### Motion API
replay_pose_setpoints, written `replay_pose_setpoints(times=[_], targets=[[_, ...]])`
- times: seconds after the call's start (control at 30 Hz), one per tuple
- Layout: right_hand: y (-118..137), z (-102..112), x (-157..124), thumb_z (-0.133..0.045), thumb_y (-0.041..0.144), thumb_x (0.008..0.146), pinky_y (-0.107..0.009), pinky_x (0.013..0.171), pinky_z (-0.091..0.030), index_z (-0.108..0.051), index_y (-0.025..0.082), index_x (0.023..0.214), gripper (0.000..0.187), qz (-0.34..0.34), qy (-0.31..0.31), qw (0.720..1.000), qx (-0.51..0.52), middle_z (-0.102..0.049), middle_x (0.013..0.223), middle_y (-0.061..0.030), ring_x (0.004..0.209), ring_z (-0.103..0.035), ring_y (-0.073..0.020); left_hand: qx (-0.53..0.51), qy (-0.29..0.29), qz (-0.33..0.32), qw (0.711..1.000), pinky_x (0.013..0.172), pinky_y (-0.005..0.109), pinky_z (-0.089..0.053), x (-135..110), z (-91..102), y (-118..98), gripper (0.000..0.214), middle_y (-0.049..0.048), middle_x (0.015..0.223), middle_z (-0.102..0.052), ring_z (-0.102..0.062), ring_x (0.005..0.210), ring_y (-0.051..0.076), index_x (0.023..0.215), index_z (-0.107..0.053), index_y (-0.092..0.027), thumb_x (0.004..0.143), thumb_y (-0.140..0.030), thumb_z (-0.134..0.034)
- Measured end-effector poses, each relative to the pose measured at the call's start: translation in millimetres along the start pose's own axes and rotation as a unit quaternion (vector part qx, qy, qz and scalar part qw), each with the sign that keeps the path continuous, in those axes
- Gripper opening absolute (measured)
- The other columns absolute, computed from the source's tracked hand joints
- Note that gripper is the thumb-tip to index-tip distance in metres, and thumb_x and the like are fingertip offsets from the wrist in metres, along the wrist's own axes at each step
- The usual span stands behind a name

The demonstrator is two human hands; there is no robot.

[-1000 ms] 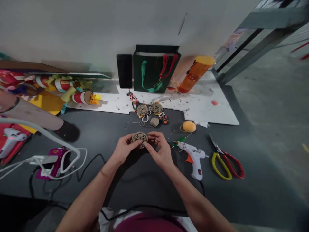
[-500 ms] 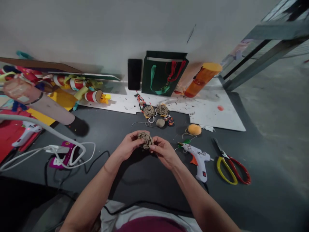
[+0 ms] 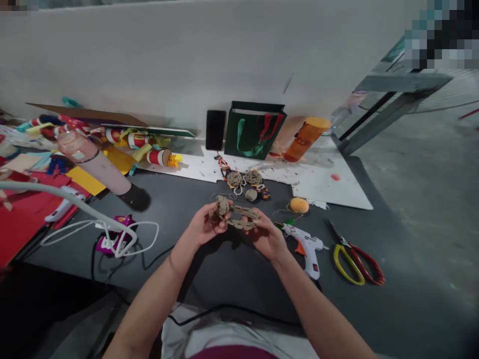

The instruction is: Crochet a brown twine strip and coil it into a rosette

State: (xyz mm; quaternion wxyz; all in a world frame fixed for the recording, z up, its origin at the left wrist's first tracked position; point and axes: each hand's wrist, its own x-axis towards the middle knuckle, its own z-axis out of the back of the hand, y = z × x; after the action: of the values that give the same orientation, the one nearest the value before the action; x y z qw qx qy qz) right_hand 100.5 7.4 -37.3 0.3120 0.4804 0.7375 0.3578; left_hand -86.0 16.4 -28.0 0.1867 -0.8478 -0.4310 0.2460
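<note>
Head view: your left hand (image 3: 205,226) and right hand (image 3: 267,238) hold a loosened coil of jute cord (image 3: 237,215) above the dark work mat (image 3: 239,294). Left fingers (image 3: 220,218) pinch its coiled end; right fingers (image 3: 254,215) curl closed around the far end. Relative to the coil, a hot glue gun (image 3: 306,248) lies just right, red-and-yellow scissors (image 3: 355,262) farther right, and two jute rosettes (image 3: 244,178) just beyond.

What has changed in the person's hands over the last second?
The tight coil of braided twine has been opened out into a long strip, its ends drawn apart by the left hand and right hand, which both hold it. The hot glue gun and scissors lie as before.
</note>
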Motion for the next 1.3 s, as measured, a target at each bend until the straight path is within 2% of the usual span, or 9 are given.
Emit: replay_pose_setpoints(times=[0.17,0.4,0.67,0.83,0.97,1.07,1.13,1.2,1.3], targets=[[2.8,-1.8,-4.8,-0.066,0.043,0.068,-0.03,0.055,-0.045,-0.042,0.023,0.071,0.031,0.022,0.045,0.996,-0.072,-0.054,0.067,0.0015,0.055,-0.052,-0.0147,0.069,-0.024,-0.044,0.996,0.047,0.018,-0.035,-3.0,2.8,-4.7,0.043,0.0011,0.07,-0.061,-0.046,0.049,0.005,0.103,-0.068,-0.017,0.064,-0.029,-0.079],[-1.8,-9.4,-12.4,-0.08,0.044,0.058,-0.027,0.061,-0.045,-0.06,0.018,0.077,0.038,-0.101,0.175,0.97,-0.136,-0.063,0.071,-0.0003,0.061,-0.055,-0.0141,0.142,-0.074,-0.036,0.986,0.045,0.018,-0.033,-6.2,4.4,-12.3,0.041,0.0026,0.069,-0.066,-0.052,0.051,0.007,0.089,-0.073,-0.013,0.055,-0.033,-0.087],[2.8,-6.9,-4.0,-0.078,0.052,0.059,-0.026,0.052,-0.039,-0.057,0.019,0.058,0.039,0.028,0.046,0.994,-0.099,-0.057,0.068,-0.0011,0.055,-0.046,-0.0125,0.128,-0.108,-0.091,0.982,0.054,0.019,-0.043,-0.5,9.2,-9.7,0.043,0.0027,0.077,-0.069,-0.06,0.061,0.009,0.091,-0.073,-0.014,0.056,-0.035,-0.087],[16.6,-5.6,-11.5,-0.072,0.048,0.072,-0.032,0.067,-0.047,-0.064,0.017,0.061,0.034,0.012,0.261,0.941,-0.216,-0.067,0.077,-0.0055,0.072,-0.059,-0.0186,0.11,-0.119,-0.112,0.98,0.055,0.019,-0.045,2.8,11.9,-9.1,0.038,0.0014,0.07,-0.067,-0.058,0.056,0.008,0.083,-0.071,-0.012,0.059,-0.039,-0.085],[17.9,-4.7,-14.4,-0.071,0.053,0.072,-0.027,0.058,-0.049,-0.071,0.016,0.078,0.037,-0.144,0.432,0.852,-0.259,-0.071,0.078,-0.0066,0.069,-0.066,-0.0182,0.12,-0.116,-0.103,0.981,0.053,0.02,-0.044,2.2,8.0,-7.8,0.037,0.0023,0.064,-0.065,-0.058,0.054,0.01,0.074,-0.067,-0.011,0.063,-0.043,-0.081],[12.1,2.3,-9.2,-0.065,0.054,0.077,-0.02,0.04,-0.038,-0.066,0.015,0.068,0.04,-0.192,0.319,0.876,-0.306,-0.065,0.06,-0.0023,0.045,-0.056,-0.011,0.136,-0.108,-0.088,0.981,0.052,0.021,-0.044,1.5,3.9,-5.1,0.039,0.0028,0.06,-0.064,-0.059,0.053,0.011,0.07,-0.065,-0.012,0.063,-0.047,-0.08],[6.5,6.1,-3.6,-0.064,0.051,0.079,-0.019,0.038,-0.036,-0.059,0.017,0.063,0.037,-0.089,0.134,0.932,-0.325,-0.058,0.053,0.002,0.039,-0.047,-0.0082,0.147,-0.104,-0.072,0.981,0.05,0.021,-0.042,1.7,0.8,-0.8,0.041,0.0025,0.058,-0.063,-0.057,0.05,0.011,0.069,-0.064,-0.012,0.062,-0.05,-0.079],[0.4,6.4,1.1,-0.074,0.045,0.071,-0.021,0.046,-0.043,-0.061,0.02,0.081,0.03,0.033,0.003,0.953,-0.3,-0.06,0.066,0.0025,0.048,-0.051,-0.0095,0.158,-0.1,-0.052,0.981,0.046,0.021,-0.038,2.9,-2.8,5.8,0.042,0.0007,0.054,-0.06,-0.053,0.045,0.01,0.07,-0.064,-0.013,0.061,-0.051,-0.08],[-6.8,2.2,3.8,-0.083,0.037,0.061,-0.027,0.066,-0.052,-0.056,0.025,0.112,0.059,0.147,-0.041,0.946,-0.285,-0.061,0.094,-0.0014,0.073,-0.06,-0.014,0.174,-0.099,-0.029,0.979,0.039,0.018,-0.025,5.6,-8.9,17.0,0.044,-0.0037,0.05,-0.053,-0.041,0.038,0.004,0.071,-0.064,-0.013,0.058,-0.051,-0.082]])
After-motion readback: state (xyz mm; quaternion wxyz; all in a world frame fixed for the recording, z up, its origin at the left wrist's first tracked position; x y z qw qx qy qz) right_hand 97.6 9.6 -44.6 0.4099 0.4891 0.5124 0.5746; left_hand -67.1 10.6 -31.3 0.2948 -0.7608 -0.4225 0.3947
